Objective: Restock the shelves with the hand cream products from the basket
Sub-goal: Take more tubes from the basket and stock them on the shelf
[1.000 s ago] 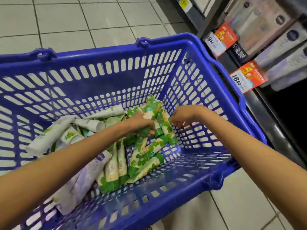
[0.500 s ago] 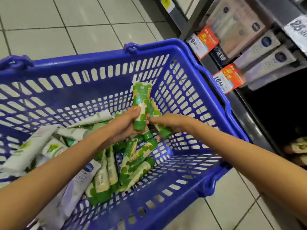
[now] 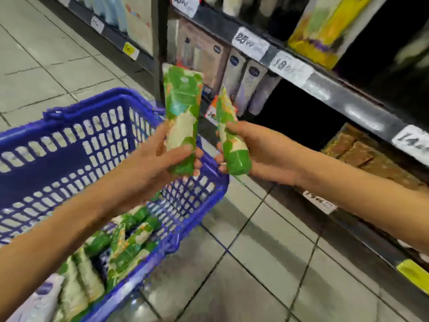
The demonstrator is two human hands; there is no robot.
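grey tiled floor [image 3: 267, 263], white price tags [image 3: 250, 44], yellow box [image 3: 325, 31] up high, brown packs [image 3: 362, 152] lower right

Light comes from overhead and is fairly bright on the pale floor [image 3: 267, 259], where soft glare streaks the tiles, while the recesses of the shelves [image 3: 343, 101] sink to near black. Motion blur smears everything: the price labels [image 3: 250, 44] are barely legible, the print on the green tubes [image 3: 183, 108] breaks into blotches, and the rim of the blue basket [image 3: 81, 113] shows jagged, blocky edges. Straight lines bow toward the borders from the wide lens, and the yellow pack [image 3: 325, 26] at top right looks out of focus, though that may be only blur.
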